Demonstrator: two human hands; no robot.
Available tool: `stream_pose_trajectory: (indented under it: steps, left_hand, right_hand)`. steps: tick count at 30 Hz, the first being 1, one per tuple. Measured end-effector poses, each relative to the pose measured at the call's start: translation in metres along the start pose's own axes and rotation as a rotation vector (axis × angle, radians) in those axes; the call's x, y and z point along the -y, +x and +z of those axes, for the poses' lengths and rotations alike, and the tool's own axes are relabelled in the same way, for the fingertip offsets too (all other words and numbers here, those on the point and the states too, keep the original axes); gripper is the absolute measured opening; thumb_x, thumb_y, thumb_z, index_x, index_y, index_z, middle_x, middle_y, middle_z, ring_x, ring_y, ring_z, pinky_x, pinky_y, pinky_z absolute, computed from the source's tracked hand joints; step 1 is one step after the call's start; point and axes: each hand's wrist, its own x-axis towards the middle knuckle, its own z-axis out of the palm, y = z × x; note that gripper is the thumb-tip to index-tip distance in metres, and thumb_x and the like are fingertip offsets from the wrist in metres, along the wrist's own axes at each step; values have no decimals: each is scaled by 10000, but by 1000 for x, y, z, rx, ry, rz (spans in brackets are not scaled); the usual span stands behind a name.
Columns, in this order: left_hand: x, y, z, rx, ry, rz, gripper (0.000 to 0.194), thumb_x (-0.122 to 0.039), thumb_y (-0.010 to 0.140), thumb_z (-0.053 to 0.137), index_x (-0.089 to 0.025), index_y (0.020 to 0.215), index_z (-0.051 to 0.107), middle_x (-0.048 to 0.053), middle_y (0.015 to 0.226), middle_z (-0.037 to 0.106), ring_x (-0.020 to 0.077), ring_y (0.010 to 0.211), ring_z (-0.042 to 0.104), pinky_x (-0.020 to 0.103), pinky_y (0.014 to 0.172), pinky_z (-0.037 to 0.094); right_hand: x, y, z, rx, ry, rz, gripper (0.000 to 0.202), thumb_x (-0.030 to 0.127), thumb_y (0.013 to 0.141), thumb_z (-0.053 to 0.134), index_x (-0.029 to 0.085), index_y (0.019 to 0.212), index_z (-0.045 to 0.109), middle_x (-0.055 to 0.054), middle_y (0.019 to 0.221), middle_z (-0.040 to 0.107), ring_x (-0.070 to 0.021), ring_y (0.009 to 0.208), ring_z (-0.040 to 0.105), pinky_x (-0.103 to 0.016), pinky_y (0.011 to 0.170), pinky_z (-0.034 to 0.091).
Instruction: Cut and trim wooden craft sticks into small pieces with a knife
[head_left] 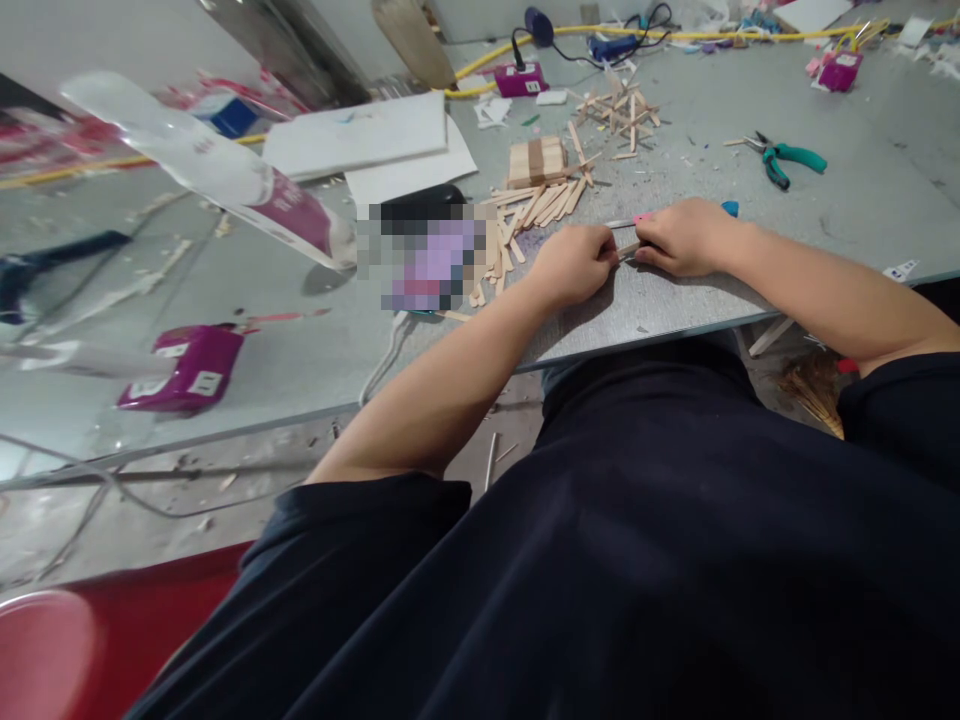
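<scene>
The thin wooden stick (628, 251) is between your hands, low over the counter (675, 305) and near its front edge. Your left hand (570, 268) has its fingertips closed on one end; your right hand (686, 235) is closed around the other, fingers curled so the exact pinch is hidden. With both grips so near each other, uneven pressure or a twist could snap or split the stick, and a slip could send a piece over the edge.

Just beyond it, a slim metal tool (621, 224) reaches under or beside your right fingers; if it has a sharp edge, which I can't tell, a slip could nick you. A careless left elbow could snag the white cable (386, 355). The loose sticks (551, 203) beside your left hand could scatter if brushed.

Farther out, the banded stick bundle (537, 162) shows no readable print. The white bottle (217, 160) has a maroon label whose characters are too blurred to read; the purple box (191, 370) carries white labels, also unreadable.
</scene>
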Motion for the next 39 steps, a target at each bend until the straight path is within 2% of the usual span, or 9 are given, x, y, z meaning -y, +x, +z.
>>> stream_pose_trajectory:
  steps: [4,8,12,18,26,32,39]
  left_hand:
    - [0,0,1,-3,-19,2,156,-266,1049,681,-292,1005,828,120,1076,856,348,1082,737,520,1058,570]
    - [0,0,0,1,-20,2,149,-279,1060,681,-301,1000,816,105,1045,841,348,1095,733,507,1059,573]
    - [0,0,0,4,-22,-2,154,-276,1049,676,-295,1006,822,103,1030,821,349,1097,742,508,1072,574]
    - [-1,0,-1,8,-48,-2,109,-294,1033,706,-313,995,807,96,974,808,347,1090,726,508,1059,583]
    - [-1,-1,-1,5,-32,18,125,-317,1039,709,-303,1011,830,111,992,818,358,1081,733,528,1048,574]
    - [-3,-3,-2,27,-50,10,88,-347,1065,767,-299,1072,840,109,981,798,356,1105,729,504,1044,569]
    - [-7,-5,-3,40,9,28,176,-311,1113,687,-244,1139,848,140,1062,804,352,1118,765,504,1084,580]
  right_hand:
    - [8,-1,-3,7,-130,40,557,611,1292,488,201,1451,830,-179,1441,897,-364,1162,814,-449,924,454]
    - [11,-1,-4,2,-114,53,530,629,1279,508,246,1439,838,-158,1446,903,-387,1160,823,-464,928,488]
    - [12,-2,-5,15,-100,82,553,642,1292,521,232,1461,850,-183,1483,892,-379,1186,827,-478,966,497]
    - [15,-3,-8,26,-71,80,529,608,1277,532,234,1501,832,-187,1501,886,-422,1220,829,-499,960,498]
    - [24,-7,-15,44,-187,61,549,568,1328,472,161,1507,795,-212,1476,885,-351,1156,824,-454,839,400]
    - [24,-5,-12,33,-203,76,541,590,1325,502,179,1424,840,-191,1439,899,-323,1134,815,-440,871,429]
    - [27,-5,-14,30,-139,86,485,533,1327,535,163,1371,846,-219,1399,905,-330,1171,814,-431,895,459]
